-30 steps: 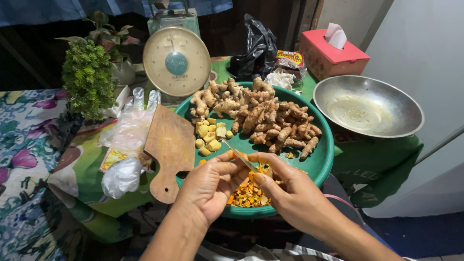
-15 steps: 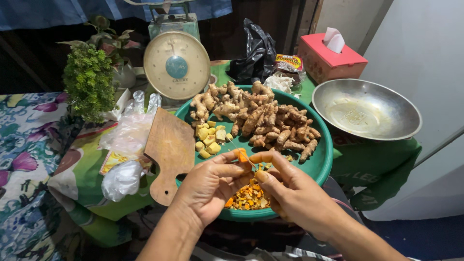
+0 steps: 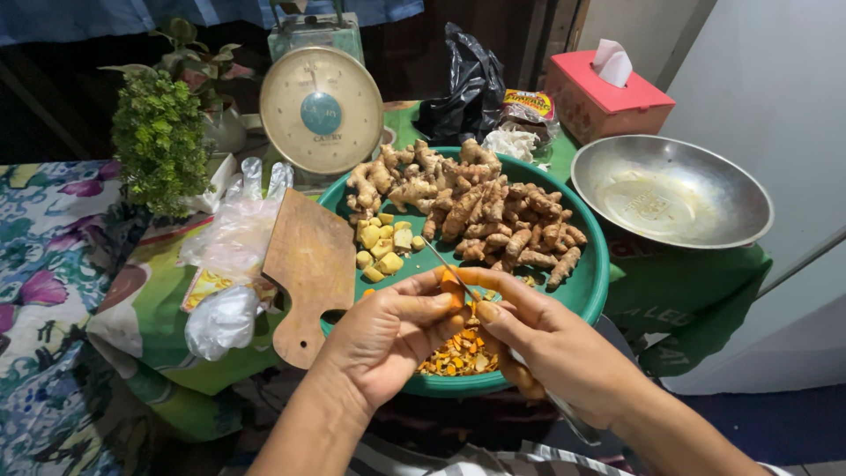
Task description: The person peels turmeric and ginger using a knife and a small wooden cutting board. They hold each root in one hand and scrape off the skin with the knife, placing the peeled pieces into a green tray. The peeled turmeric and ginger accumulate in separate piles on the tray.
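My left hand (image 3: 388,339) pinches a small orange piece of turmeric (image 3: 451,284) between thumb and fingers. My right hand (image 3: 551,344) grips a thin knife (image 3: 438,258); its blade lies against the piece and points up to the left. Both hands hover over the front of a round green tray (image 3: 595,282). Right under them lies a heap of orange peelings (image 3: 458,353). Farther back in the tray are unpeeled brown roots (image 3: 493,220) and several peeled yellow chunks (image 3: 381,247).
A wooden cutting board (image 3: 308,264) leans on the tray's left rim, beside clear plastic bags (image 3: 229,256). Behind stand a dial scale (image 3: 320,110), a potted plant (image 3: 159,145), a black bag (image 3: 463,84) and a pink tissue box (image 3: 604,97). A metal bowl (image 3: 670,189) sits at right.
Both hands stay over the tray's front. The fingers have shifted a little around the orange piece, and the knife blade has slid along it.
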